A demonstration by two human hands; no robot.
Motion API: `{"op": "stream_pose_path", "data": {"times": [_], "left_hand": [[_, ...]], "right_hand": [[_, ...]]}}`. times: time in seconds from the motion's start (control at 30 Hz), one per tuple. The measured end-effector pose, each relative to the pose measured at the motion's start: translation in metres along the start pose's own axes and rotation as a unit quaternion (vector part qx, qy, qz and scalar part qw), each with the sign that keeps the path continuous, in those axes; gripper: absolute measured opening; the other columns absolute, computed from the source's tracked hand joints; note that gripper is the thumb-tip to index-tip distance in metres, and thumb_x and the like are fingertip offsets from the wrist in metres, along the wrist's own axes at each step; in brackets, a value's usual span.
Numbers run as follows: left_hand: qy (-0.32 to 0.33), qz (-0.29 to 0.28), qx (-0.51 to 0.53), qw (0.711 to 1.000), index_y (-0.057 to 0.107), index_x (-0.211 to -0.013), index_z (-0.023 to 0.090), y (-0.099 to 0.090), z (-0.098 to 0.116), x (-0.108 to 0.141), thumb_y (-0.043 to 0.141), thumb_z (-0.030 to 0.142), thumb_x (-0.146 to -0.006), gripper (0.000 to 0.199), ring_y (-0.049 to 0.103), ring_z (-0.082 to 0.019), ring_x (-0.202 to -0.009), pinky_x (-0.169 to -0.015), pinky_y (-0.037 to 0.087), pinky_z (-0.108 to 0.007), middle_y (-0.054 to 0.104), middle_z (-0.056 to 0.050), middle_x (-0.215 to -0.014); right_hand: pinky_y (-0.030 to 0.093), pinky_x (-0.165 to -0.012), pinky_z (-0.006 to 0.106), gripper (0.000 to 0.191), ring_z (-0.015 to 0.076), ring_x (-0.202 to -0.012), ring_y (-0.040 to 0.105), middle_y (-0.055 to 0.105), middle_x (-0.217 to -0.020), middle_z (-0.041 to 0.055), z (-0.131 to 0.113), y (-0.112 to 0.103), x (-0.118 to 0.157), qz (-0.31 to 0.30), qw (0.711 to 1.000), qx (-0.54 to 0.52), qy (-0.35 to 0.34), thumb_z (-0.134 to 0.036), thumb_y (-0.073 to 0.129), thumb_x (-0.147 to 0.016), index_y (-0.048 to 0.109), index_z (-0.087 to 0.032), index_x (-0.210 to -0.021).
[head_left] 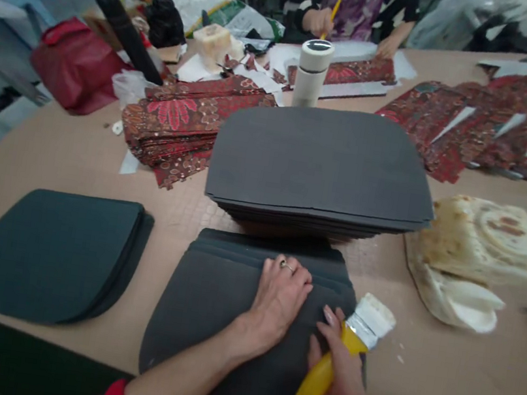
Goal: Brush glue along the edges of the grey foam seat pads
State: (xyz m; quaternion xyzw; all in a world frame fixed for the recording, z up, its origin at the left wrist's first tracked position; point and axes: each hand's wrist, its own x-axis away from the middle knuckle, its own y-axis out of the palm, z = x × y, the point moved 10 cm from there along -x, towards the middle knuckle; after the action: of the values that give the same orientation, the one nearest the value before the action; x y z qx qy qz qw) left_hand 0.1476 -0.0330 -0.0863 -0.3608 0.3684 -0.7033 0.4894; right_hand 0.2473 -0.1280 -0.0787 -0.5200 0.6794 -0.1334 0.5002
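Note:
My left hand (278, 302), with a ring on one finger, rests on the overlapping dark grey panels (208, 301) in front of me. Its fingers are curled near the edge of the upper panel; the fingertips are hidden, so I cannot tell whether they pinch anything. In my right hand (341, 374) is a flat paintbrush (318, 380) with a yellow handle, held across the palm side of the thumb. Its whitish bristles point up and right, past the panels' right side. The right fingers also lie close to the top panel.
A tall stack of grey panels (323, 160) stands just beyond, with a white bottle (312, 76) behind it. Dark green panels (47, 251) lie left. A crusted glue container (490, 238) is at right. Patterned fabric pieces (182, 113) lie farther back. Across the table a person's hand (318, 21) holds a yellow tool.

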Motion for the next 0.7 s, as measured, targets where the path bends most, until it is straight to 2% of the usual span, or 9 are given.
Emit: {"op": "stream_pose_path", "data": {"times": [0.1, 0.23, 0.33, 0.43, 0.5, 0.57, 0.7], "left_hand": [[0.059, 0.029, 0.003, 0.998, 0.056, -0.109, 0.02, -0.002, 0.008, 0.02, 0.046, 0.017, -0.091, 0.022, 0.051, -0.019, -0.106, -0.091, 0.042, -0.035, 0.06, -0.003, -0.114], [0.142, 0.051, -0.041, 0.988, 0.048, -0.124, 0.016, 0.003, 0.012, 0.062, 0.039, 0.027, -0.094, 0.033, 0.037, -0.02, -0.129, -0.109, 0.026, -0.038, 0.05, -0.004, -0.135], [0.157, 0.032, -0.075, 0.984, 0.043, -0.13, 0.013, 0.007, 0.006, 0.081, 0.036, 0.037, -0.095, 0.043, 0.031, -0.022, -0.134, -0.111, 0.024, -0.038, 0.043, -0.006, -0.142], [0.155, 0.026, -0.087, 0.984, 0.04, -0.134, 0.013, 0.001, -0.007, 0.086, 0.034, 0.041, -0.094, 0.049, 0.029, -0.021, -0.136, -0.111, 0.024, -0.036, 0.04, -0.006, -0.145], [0.14, 0.033, -0.089, 0.986, 0.04, -0.134, 0.014, -0.008, -0.024, 0.085, 0.035, 0.043, -0.094, 0.05, 0.03, -0.021, -0.136, -0.111, 0.025, -0.036, 0.04, -0.006, -0.145], [0.102, 0.05, -0.091, 0.989, 0.04, -0.134, 0.015, -0.02, -0.053, 0.086, 0.038, 0.044, -0.093, 0.051, 0.031, -0.022, -0.135, -0.111, 0.026, -0.039, 0.04, -0.007, -0.145], [-0.061, 0.132, -0.095, 0.985, 0.041, -0.134, 0.014, -0.056, -0.135, 0.104, 0.041, 0.032, -0.093, 0.045, 0.031, -0.027, -0.135, -0.108, 0.029, -0.049, 0.04, -0.013, -0.143]], "right_hand": [[0.049, -0.089, 0.044, 0.025, 0.0296, -0.119, 0.052, 0.062, -0.117, 0.017, 0.003, 0.017, 0.007, -0.06, 0.997, 0.038, 0.011, -0.026, 0.046, -0.091, 0.054, -0.014, -0.111], [0.045, -0.094, 0.046, 0.025, 0.0303, -0.122, 0.049, 0.058, -0.122, 0.0186, 0.006, 0.017, 0.016, -0.088, 0.994, 0.064, 0.014, -0.027, 0.044, -0.092, 0.053, -0.013, -0.111], [0.044, -0.095, 0.048, 0.028, 0.0311, -0.123, 0.048, 0.058, -0.123, 0.019, 0.009, 0.019, 0.021, -0.097, 0.993, 0.063, 0.004, -0.031, 0.041, -0.092, 0.053, -0.013, -0.11], [0.043, -0.096, 0.05, 0.031, 0.0321, -0.123, 0.048, 0.057, -0.123, 0.0201, 0.01, 0.019, 0.022, -0.096, 0.994, 0.058, -0.011, -0.034, 0.04, -0.093, 0.053, -0.012, -0.111], [0.043, -0.097, 0.05, 0.032, 0.0323, -0.123, 0.048, 0.057, -0.123, 0.0207, 0.012, 0.02, 0.022, -0.106, 0.993, 0.056, -0.014, -0.035, 0.04, -0.092, 0.054, -0.012, -0.11], [0.043, -0.097, 0.049, 0.031, 0.0319, -0.124, 0.047, 0.056, -0.124, 0.0203, 0.018, 0.024, 0.024, -0.129, 0.99, 0.056, -0.001, -0.034, 0.041, -0.092, 0.054, -0.012, -0.11], [0.043, -0.096, 0.052, 0.033, 0.0331, -0.125, 0.046, 0.054, -0.127, 0.0202, 0.031, 0.025, 0.032, -0.131, 0.99, 0.053, -0.011, -0.037, 0.04, -0.091, 0.055, -0.012, -0.108]]}}
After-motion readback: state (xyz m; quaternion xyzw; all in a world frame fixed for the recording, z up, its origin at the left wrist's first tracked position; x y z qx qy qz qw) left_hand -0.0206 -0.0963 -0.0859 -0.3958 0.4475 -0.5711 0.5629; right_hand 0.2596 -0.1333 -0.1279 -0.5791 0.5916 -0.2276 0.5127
